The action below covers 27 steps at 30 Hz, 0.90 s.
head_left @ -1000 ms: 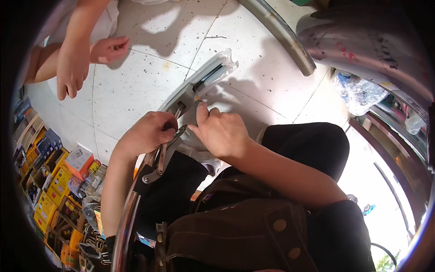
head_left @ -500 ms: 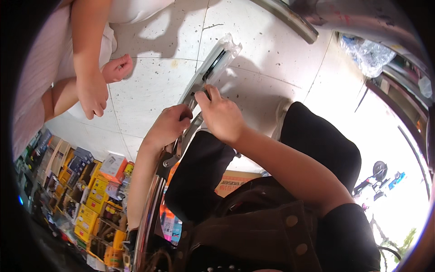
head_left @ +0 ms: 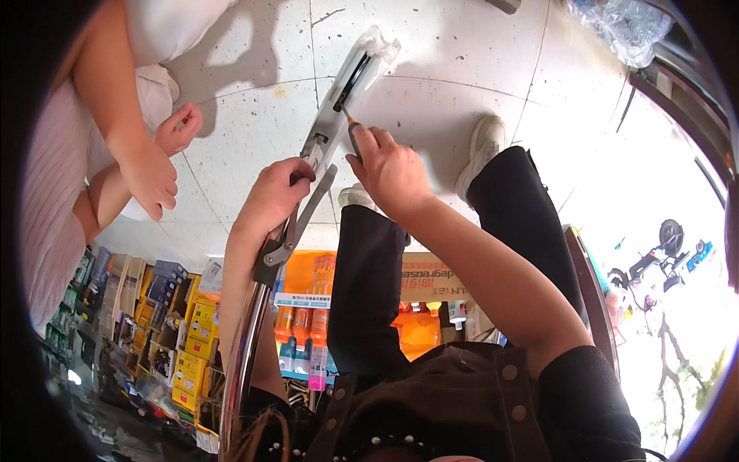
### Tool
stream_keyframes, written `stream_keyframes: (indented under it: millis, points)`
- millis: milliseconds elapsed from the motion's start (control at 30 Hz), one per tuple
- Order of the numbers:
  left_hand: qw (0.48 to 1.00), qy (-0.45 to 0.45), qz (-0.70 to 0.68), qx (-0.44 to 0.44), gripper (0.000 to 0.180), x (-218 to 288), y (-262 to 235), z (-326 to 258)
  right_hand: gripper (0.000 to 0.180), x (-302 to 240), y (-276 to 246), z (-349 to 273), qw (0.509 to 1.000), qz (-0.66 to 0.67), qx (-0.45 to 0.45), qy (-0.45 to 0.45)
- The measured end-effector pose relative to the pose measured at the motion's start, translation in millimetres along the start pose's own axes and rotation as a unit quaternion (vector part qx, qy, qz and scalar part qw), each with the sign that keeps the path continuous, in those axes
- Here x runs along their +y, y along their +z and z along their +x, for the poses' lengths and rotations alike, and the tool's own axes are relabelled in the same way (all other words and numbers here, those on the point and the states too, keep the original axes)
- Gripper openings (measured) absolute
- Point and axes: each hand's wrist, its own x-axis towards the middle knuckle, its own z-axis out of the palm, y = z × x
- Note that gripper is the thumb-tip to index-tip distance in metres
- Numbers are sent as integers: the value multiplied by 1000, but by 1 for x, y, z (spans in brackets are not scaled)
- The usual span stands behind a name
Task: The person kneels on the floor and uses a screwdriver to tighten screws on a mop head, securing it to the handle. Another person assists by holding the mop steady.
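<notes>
- Right hand (head_left: 392,173) has drifted away from left hand (head_left: 273,192), fingers closed round a screwdriver (head_left: 354,137)
- tip's at the slotted metal rail (head_left: 327,119)
- left hand's half-curled, can't tell its hold

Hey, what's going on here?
A person's left hand holds a long metal bar that slants up from the lap. Their right hand grips a thin tool, its tip at the dark slot in the bar. Beside them, another person's hands show nothing in them.
</notes>
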Motion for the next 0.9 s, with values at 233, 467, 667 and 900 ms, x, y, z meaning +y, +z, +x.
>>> stream_keyframes:
  millis: [233, 467, 667, 900]
  points:
    - [999, 12, 43, -1, 23, 7, 3, 7, 40, -17, 4, 1, 994, 40, 8, 104]
    - [1000, -11, 24, 0, 19, 7, 8, 3, 35, -16, -21, 10, 979, -10, -140, 148]
    - [1000, 3, 28, 8, 19, 2, 11, 5, 27, -13, 0, 2, 995, -77, -7, -65]
    - [998, 25, 50, 27, 22, -3, 16, 9, 28, -23, 12, 8, 986, -151, -8, -66]
